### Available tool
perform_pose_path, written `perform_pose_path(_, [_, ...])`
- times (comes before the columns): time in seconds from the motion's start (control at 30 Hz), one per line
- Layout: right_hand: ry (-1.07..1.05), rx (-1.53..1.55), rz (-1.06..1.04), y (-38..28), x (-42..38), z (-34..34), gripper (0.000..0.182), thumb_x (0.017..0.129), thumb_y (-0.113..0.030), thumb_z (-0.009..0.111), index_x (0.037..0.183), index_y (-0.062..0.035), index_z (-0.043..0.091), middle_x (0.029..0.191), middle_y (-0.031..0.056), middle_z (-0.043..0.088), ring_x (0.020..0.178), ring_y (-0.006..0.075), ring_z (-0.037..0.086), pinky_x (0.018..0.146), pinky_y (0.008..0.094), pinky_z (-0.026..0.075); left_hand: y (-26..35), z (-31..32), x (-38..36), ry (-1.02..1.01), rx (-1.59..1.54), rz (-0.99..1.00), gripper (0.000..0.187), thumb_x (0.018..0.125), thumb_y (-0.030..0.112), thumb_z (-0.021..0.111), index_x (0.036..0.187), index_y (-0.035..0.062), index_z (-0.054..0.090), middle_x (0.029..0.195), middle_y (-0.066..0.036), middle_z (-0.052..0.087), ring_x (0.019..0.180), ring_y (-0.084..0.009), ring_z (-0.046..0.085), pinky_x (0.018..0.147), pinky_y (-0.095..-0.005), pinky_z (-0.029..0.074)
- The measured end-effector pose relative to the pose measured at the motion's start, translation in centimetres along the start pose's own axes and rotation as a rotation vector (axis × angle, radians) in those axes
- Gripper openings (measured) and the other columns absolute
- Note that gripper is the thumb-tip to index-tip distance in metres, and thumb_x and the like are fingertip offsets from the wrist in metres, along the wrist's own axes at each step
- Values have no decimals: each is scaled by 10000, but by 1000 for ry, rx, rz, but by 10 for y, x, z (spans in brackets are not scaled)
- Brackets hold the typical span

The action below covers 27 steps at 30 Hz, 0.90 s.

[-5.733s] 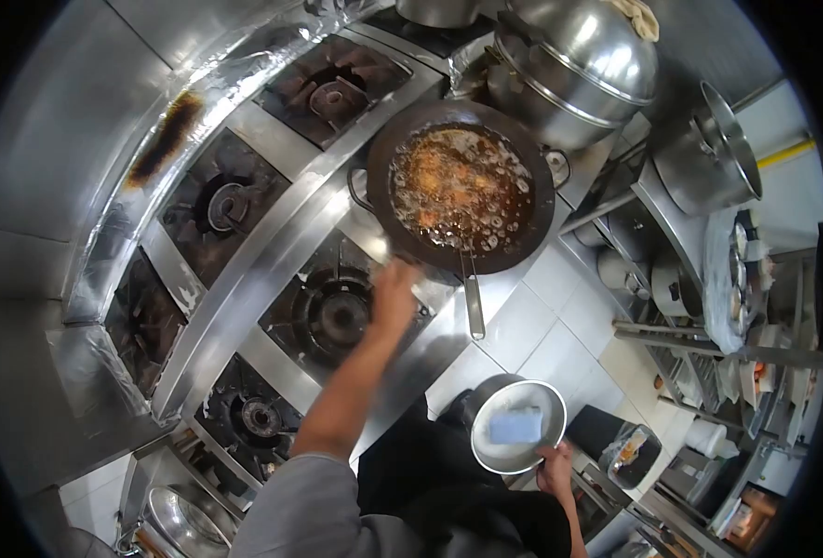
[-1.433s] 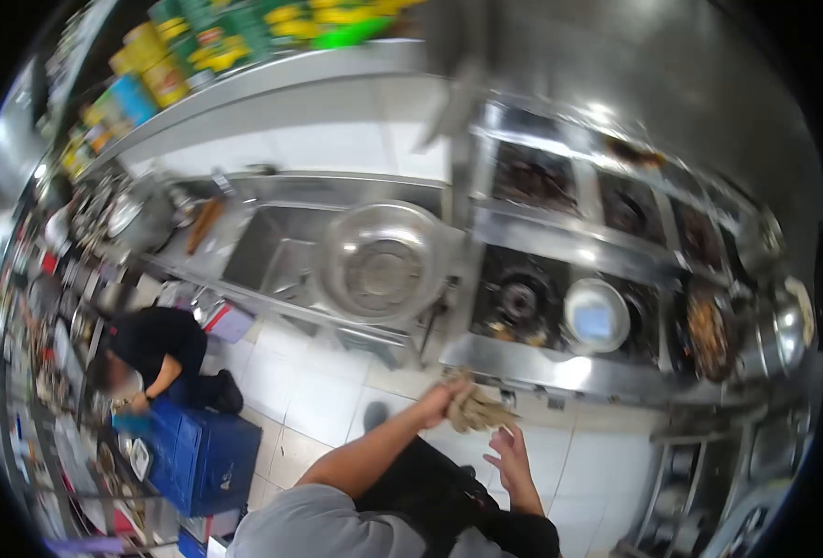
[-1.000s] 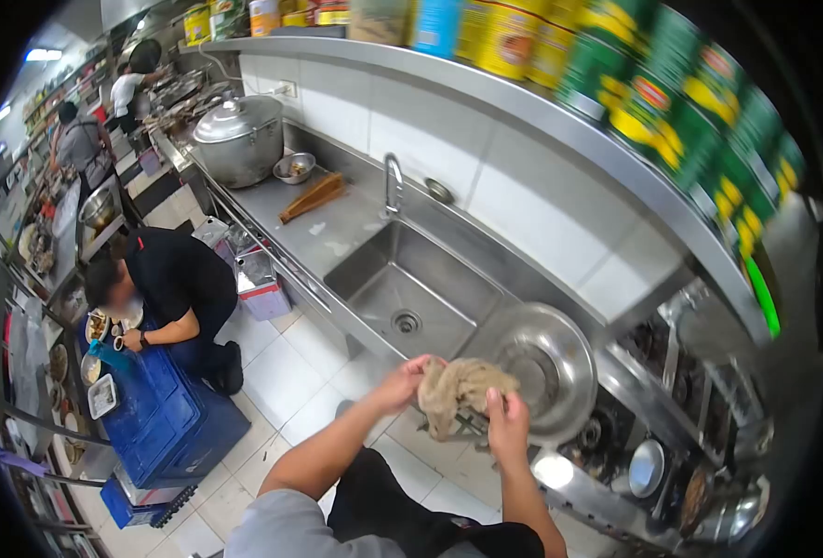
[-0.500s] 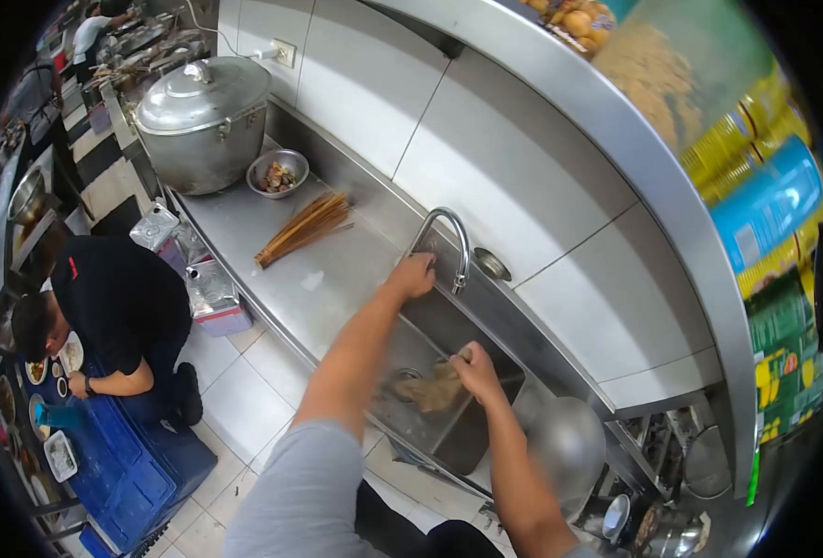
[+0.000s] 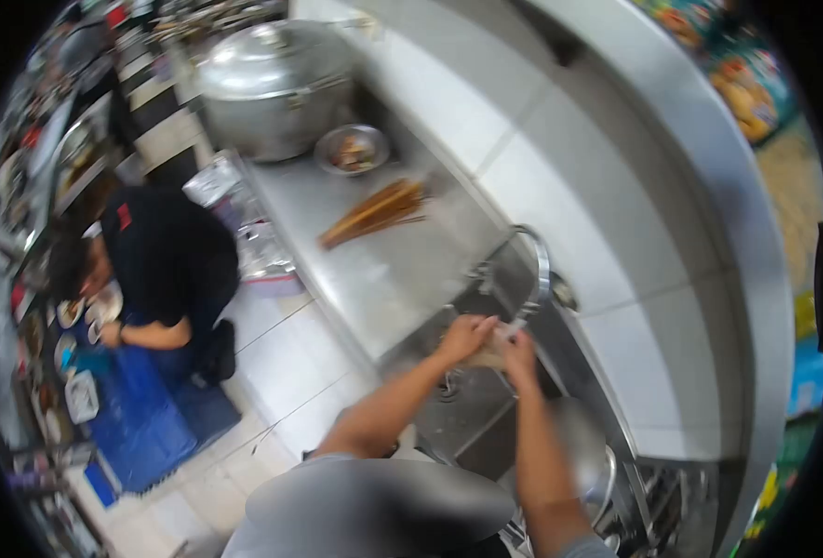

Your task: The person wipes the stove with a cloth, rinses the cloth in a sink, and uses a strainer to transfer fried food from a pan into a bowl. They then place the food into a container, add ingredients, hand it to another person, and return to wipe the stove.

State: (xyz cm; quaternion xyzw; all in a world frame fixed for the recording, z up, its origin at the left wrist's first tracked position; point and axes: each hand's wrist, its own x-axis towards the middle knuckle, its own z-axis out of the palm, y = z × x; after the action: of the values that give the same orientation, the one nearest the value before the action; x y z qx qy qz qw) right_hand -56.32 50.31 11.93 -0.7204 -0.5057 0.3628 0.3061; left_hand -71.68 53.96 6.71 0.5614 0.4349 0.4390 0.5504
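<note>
Under the curved faucet (image 5: 540, 270), both of my hands are close together over the sink (image 5: 476, 423). My left hand (image 5: 470, 337) has its fingers closed on the near end of a brownish cloth (image 5: 491, 355). On the other side my right hand (image 5: 520, 358) grips the same cloth, its fingers closed. The cloth is blurred and partly hidden by my hands. A drain (image 5: 448, 383) shows below it in the sink.
A bundle of thin sticks (image 5: 374, 212), a metal bowl of scraps (image 5: 352, 150) and a large lidded pot (image 5: 276, 88) stand on the steel counter (image 5: 337, 279). At left a person (image 5: 169, 270) bends over a blue container (image 5: 141, 414). A shelf edge (image 5: 709, 167) curves above right.
The view has shifted and blurred. My left hand has left the faucet area and taken hold of the cloth. My right hand has raised the cloth from the sink bottom toward the faucet.
</note>
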Motion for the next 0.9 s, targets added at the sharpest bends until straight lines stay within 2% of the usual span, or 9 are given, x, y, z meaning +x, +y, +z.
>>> perform_pose_path(0.13, [-130,574,230,27,-12,15,352,966,-248,633,1208,5,605,1048,87,682,903,164,678,759,333,557,18,25,7,574,-293,-81,371,916,315,688,718,9,622,670,-75,609,661,-123,516,619,-360,458])
perform_pose_path(0.17, [-9,785,346,35,-5,26,358,949,-291,636,1194,-29,630,1043,64,677,921,188,682,777,321,558,17,36,-3,399,-404,-119,266,886,205,684,721,9,613,693,-103,612,675,-148,533,646,-365,469])
perform_pose_path(0.27, [-363,948,265,97,38,39,404,950,-379,597,1200,-63,624,1063,67,679,976,200,682,808,350,562,-9,72,-16,341,-62,276,147,849,133,642,770,11,623,751,-168,616,696,-320,571,687,-400,476])
perform_pose_path(0.33, [-103,894,596,26,-2,49,364,986,-402,524,1202,-128,627,1161,62,671,1067,228,659,892,413,544,-34,60,-12,214,57,339,166,870,161,627,800,12,646,800,-181,641,720,-350,586,700,-421,482])
perform_pose_path(0.4, [-222,867,584,-2,-17,60,374,984,-426,524,1183,-128,634,1151,67,675,1056,236,663,899,427,541,-31,29,-4,427,-61,-436,239,915,227,588,865,12,679,912,-233,662,843,-396,636,762,-466,491])
perform_pose_path(0.5, [-337,857,606,36,7,45,437,970,-505,544,1168,-130,647,1124,63,687,1025,248,674,913,443,539,-41,74,-17,399,325,-167,332,947,307,577,856,5,683,883,-253,660,856,-430,655,749,-502,502])
perform_pose_path(0.7, [-408,814,621,27,17,59,448,984,-534,527,1166,-142,643,1126,55,685,1033,260,669,892,469,550,-28,26,-14,514,39,-349,507,971,433,530,759,-6,671,863,-338,628,932,-488,622,868,-526,478])
perform_pose_path(0.83, [-267,649,735,12,14,39,588,970,-591,526,1315,-116,551,1251,94,625,1118,271,627,936,485,528,-41,33,-29,97,459,-166,447,1019,419,472,1057,34,697,1018,-260,687,997,-472,638,877,-476,512])
perform_pose_path(0.9, [-363,684,714,30,26,26,639,966,-593,535,1355,-87,509,1242,107,614,1104,269,627,948,473,522,-26,9,-37,230,-36,-197,406,1022,391,458,1148,70,671,1086,-233,686,1053,-448,628,910,-464,509])
